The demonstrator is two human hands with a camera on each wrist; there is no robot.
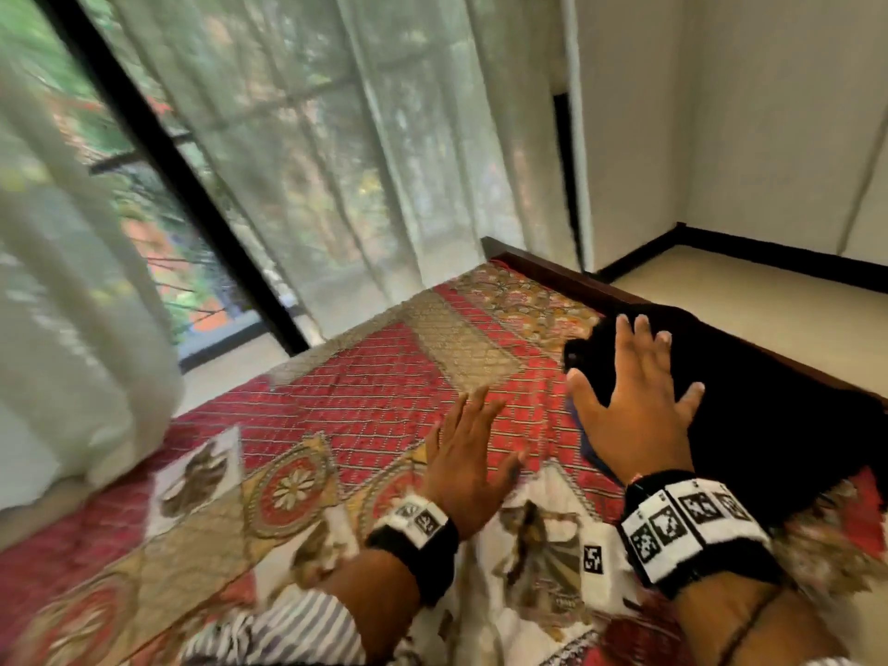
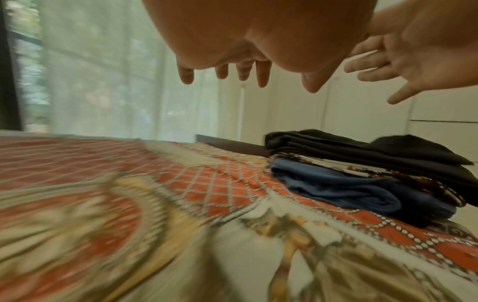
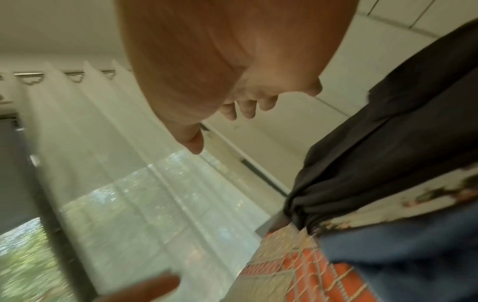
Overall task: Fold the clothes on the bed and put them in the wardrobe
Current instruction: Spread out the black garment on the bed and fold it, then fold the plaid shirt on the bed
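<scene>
A stack of folded clothes lies at the right edge of the bed (image 1: 365,372): a black garment (image 1: 769,406) on top, a patterned white one (image 2: 388,169) under it, a blue one (image 2: 344,188) at the bottom. My right hand (image 1: 634,382) hovers over the black garment with fingers spread and holds nothing; the left wrist view shows the right hand (image 2: 403,59) above the pile, clear of it. My left hand (image 1: 473,449) is open over the red patterned bedspread, left of the stack. The black garment (image 3: 383,147) fills the right of the right wrist view.
White sheer curtains (image 1: 336,151) hang over a dark-framed window (image 1: 158,151) beyond the bed. White wardrobe panels (image 1: 778,113) stand at the right, across a strip of pale floor (image 1: 749,300). A striped cloth (image 1: 288,632) lies near my left forearm.
</scene>
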